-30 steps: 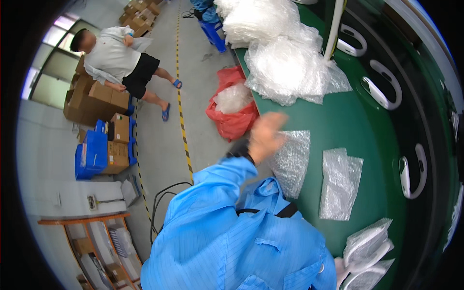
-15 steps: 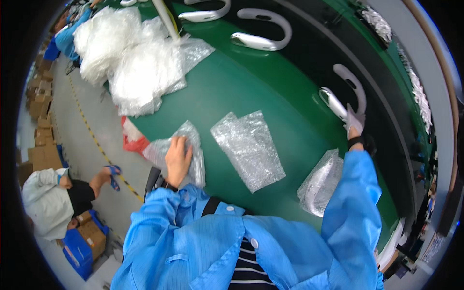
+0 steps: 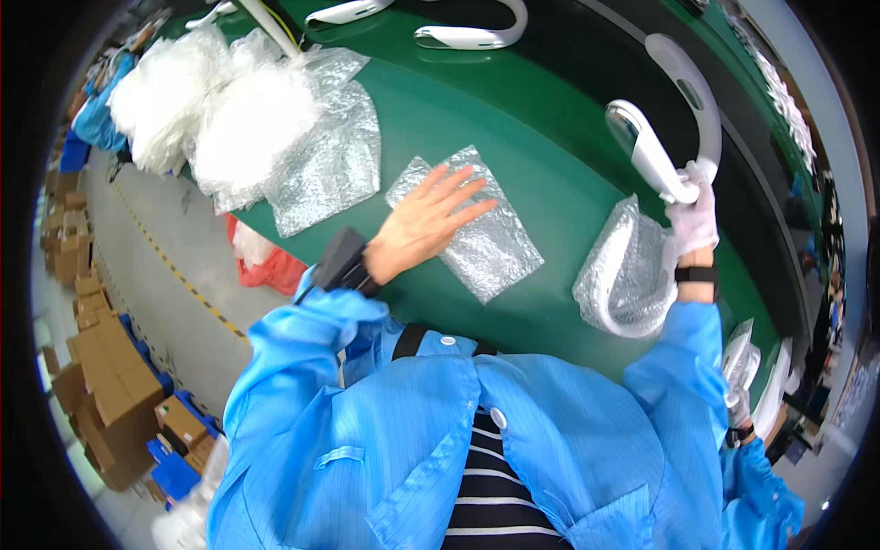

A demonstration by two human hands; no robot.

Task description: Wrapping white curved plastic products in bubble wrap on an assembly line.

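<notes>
My left hand (image 3: 429, 222) is bare, its fingers spread over a flat clear bubble-wrap bag (image 3: 498, 249) on the green table; I cannot tell whether it touches the bag. On my right hand (image 3: 694, 218) is a thin white glove. It grips the bend of a white U-shaped device, seemingly a neck massager (image 3: 649, 158), whose two arms point away from me. Just left of my right wrist lies a similar curved white device in bubble wrap (image 3: 612, 286).
A heap of clear plastic bags (image 3: 243, 119) covers the table's far left, beside a red bag (image 3: 270, 266). More white U-shaped devices (image 3: 472, 37) lie along the dark belt (image 3: 587, 46). A co-worker's blue sleeve (image 3: 756, 481) shows at lower right. Cardboard boxes (image 3: 115, 367) stand on the floor.
My left hand has left the bubble-wrap bag on the left and moved right, over the middle one. That left bag now lies against the heap. My right hand has drawn the white device nearer.
</notes>
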